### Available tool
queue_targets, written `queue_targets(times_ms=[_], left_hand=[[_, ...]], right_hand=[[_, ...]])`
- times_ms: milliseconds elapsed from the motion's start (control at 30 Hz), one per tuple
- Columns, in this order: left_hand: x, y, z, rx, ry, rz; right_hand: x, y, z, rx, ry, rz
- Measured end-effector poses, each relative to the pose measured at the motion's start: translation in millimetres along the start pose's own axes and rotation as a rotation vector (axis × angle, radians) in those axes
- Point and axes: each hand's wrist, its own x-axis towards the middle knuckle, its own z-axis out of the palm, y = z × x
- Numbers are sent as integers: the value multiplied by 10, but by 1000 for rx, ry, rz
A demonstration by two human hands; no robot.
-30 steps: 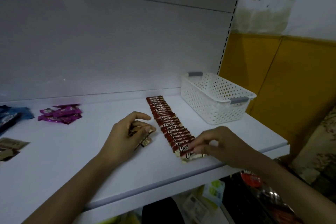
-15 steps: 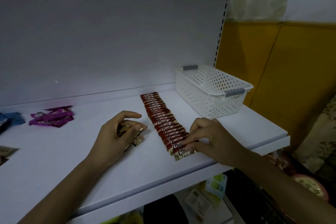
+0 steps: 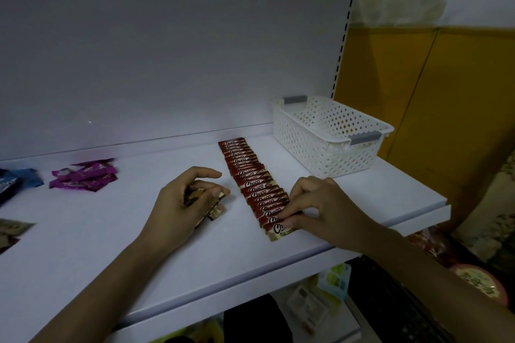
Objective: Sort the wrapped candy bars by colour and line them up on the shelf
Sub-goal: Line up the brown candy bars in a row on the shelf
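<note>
My right hand (image 3: 326, 211) pinches the end of the nearest red bar (image 3: 278, 230), front of the overlapped red row (image 3: 250, 175) running away from my fingertips along the shelf (image 3: 362, 203). My left hand (image 3: 181, 203), just beside the row, curls round a gold-wrapped bundle (image 3: 214, 210). A sideways tug could skew the shingled row. I count roughly twenty reds, though the overlap blurs the count, one basket (image 3: 331, 147) beyond my right hand, and one purple pile (image 3: 83, 177) well left of my left hand.

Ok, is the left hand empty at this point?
No, the left hand grips a few brown-and-gold wrapped candy bars and rests on the shelf, left of the red row.
</note>
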Motion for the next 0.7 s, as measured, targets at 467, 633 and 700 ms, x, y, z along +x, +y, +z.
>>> queue_targets(times_ms=[467,633,700], left_hand=[[30,32,0,-137,34,-15],[68,83,-93,-701,181,-278],[82,70,-127,-780,238,-351]], right_hand=[[137,-177,-8,90,60,73],[542,-584,234,96,-51,144],[736,-747,371,59,-62,131]])
